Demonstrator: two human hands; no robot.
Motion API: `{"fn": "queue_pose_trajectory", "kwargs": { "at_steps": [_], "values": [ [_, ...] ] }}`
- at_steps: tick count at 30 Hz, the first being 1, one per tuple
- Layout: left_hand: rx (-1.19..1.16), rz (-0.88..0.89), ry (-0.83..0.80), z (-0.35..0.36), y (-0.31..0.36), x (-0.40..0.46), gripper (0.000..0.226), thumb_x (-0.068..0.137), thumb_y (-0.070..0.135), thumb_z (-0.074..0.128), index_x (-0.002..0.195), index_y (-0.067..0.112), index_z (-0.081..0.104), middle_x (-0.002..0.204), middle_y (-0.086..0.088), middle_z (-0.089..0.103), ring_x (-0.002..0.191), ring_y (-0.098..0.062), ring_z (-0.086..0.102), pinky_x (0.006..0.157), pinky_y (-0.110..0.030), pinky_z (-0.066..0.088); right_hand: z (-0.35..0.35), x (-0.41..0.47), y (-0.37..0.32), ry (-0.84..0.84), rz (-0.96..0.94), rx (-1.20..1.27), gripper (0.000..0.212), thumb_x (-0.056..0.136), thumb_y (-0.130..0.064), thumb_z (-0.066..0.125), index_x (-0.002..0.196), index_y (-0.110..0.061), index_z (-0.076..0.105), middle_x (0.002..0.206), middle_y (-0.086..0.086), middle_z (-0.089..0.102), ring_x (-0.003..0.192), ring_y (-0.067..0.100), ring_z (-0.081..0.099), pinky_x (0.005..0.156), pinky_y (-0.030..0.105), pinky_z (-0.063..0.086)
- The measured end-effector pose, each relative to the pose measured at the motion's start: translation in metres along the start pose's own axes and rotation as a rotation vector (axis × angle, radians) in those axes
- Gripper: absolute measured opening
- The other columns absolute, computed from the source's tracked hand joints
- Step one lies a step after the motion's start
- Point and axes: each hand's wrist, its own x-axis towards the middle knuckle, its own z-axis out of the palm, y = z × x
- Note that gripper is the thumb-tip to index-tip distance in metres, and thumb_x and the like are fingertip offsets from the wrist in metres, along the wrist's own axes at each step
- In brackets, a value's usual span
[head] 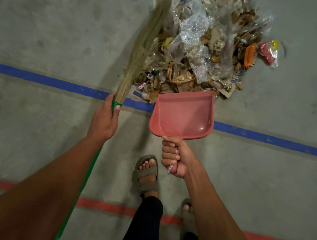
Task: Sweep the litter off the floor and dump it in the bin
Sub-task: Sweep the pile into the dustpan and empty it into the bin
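My left hand (104, 121) is wrapped round the grass broom (139, 52) right where the green binding meets the straw, fingers curled tight on it. The green handle (80, 187) runs back under my left forearm toward the near edge. The bristles fan out to the far side, lying along the left flank of the litter pile (203, 48) and touching it.

My right hand (174, 157) is fisted round the handle of the pink dustpan (183, 115), thumb over the fingers, a bit of white loop sticking out near the heel of the hand. Dustpan tray: nothing in it, bare pink plastic. Its far lip sits against the near edge of the pile, over the blue floor line (46, 80).

Pile is far centre on the concrete floor (49, 22): clear plastic wrap, crumpled film, torn cardboard and paper scraps. An orange plastic piece (249, 55) lies at its right edge, and a red and yellow wrapper (268, 51) lies just beside it, further right.

Near me: a sandalled foot (146, 174) between the arms, and a red floor line (112, 207) crossing below. No bin in view.
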Motion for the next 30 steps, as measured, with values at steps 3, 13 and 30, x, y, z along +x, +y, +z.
{"fn": "queue_pose_trajectory", "kwargs": {
  "at_steps": [3,13,30],
  "values": [
    [-0.027,0.041,-0.011,0.000,0.022,-0.009,0.053,0.109,0.040,0.041,0.159,0.034,0.025,0.137,-0.011,0.062,0.115,-0.037,0.062,0.093,-0.048,0.048,-0.016,-0.007,0.006,-0.029,0.023,0.062,0.042,0.094,-0.016,0.063,0.063,-0.021,0.035,0.040,-0.010,0.027,0.030,0.003,0.023,0.031,0.019,0.024],
    [0.050,0.190,-0.126,0.071,0.061,0.009,0.060,0.110,0.035,0.042,0.165,0.034,0.017,0.146,-0.012,0.054,0.124,-0.036,0.055,0.095,-0.047,0.046,-0.088,0.013,0.002,-0.132,0.116,0.236,0.045,0.099,-0.019,0.061,0.067,-0.026,0.029,0.039,-0.010,0.030,0.030,0.005,0.031,0.036,0.020,0.022],
    [-0.027,0.217,-0.014,0.203,0.081,0.063,0.059,0.112,0.034,0.042,0.166,0.030,0.018,0.164,-0.003,0.039,0.133,-0.028,0.050,0.100,-0.040,0.042,-0.202,0.070,-0.085,-0.184,0.143,0.146,0.044,0.103,-0.047,0.053,0.071,-0.019,0.044,0.044,-0.011,0.025,0.033,0.004,0.025,0.034,0.019,0.026]
  ]
}}
